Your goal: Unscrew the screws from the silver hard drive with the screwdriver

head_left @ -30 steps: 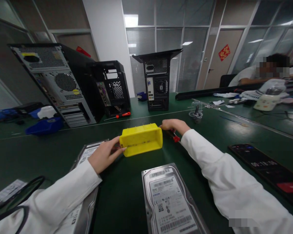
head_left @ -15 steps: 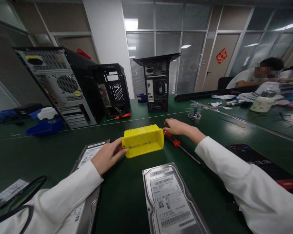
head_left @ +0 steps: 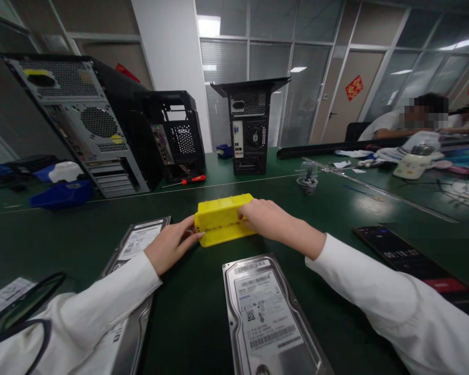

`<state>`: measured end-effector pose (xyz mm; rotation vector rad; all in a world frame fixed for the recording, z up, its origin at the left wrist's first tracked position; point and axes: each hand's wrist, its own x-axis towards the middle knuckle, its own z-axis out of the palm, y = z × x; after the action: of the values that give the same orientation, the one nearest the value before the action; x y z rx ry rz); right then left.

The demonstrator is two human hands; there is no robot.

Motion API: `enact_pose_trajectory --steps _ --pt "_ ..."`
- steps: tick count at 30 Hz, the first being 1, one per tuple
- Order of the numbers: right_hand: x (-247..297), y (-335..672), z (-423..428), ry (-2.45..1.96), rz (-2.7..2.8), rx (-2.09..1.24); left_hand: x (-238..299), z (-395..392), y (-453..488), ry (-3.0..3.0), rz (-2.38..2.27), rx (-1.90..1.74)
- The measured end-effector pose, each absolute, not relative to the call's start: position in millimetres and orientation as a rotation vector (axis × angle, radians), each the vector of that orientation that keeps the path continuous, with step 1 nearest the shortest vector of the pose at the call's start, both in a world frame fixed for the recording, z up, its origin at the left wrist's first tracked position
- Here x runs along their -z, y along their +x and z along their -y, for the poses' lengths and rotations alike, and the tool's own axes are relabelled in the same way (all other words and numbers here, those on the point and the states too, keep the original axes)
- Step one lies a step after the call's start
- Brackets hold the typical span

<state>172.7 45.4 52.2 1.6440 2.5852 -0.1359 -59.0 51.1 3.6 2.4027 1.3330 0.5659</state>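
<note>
A yellow parts bin [head_left: 219,221] lies tipped on its side, its mouth facing me, with a row of small dark bits along its lower inside. My left hand [head_left: 171,244] grips the left end, thumb in front and fingers partly behind. My right hand [head_left: 268,219] reaches into the right part of the bin; its fingers are bent and closed, and the fingertips are hidden. Nearer to me a silver hard drive [head_left: 263,312] lies flat, label up. Another hard drive [head_left: 138,244] lies under my left forearm, partly covered by the sleeve.
Computer cases stand along the back: a large one [head_left: 101,120], an open frame [head_left: 180,135] and a smaller tower [head_left: 250,130]. A red-handled screwdriver [head_left: 193,179], blue bin [head_left: 62,195], clear container [head_left: 308,177] and phone [head_left: 406,260] surround the work area. Another person [head_left: 391,125] sits far right.
My right hand has moved left, from beside the bin into its opening. The red screwdriver that lay by that hand is no longer visible. My left hand keeps its grip.
</note>
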Motion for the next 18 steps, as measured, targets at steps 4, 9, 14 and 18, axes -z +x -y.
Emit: enact_pose_trajectory --steps 4,9,14,18 --pt "-29 168 -54 1.687 -2.577 -0.016 -2 -50 -57 2.384 -1.31 -0.613" --pt "-17 170 -58 1.766 -2.522 -0.058 -1 -50 -56 2.398 -1.306 -0.608" --pt "-7 170 -59 1.851 -2.483 -0.042 0 -52 -57 2.422 -1.297 -0.594" --pt "-1 168 -59 1.902 -2.49 -0.049 3 -54 -59 2.431 -1.304 -0.588"
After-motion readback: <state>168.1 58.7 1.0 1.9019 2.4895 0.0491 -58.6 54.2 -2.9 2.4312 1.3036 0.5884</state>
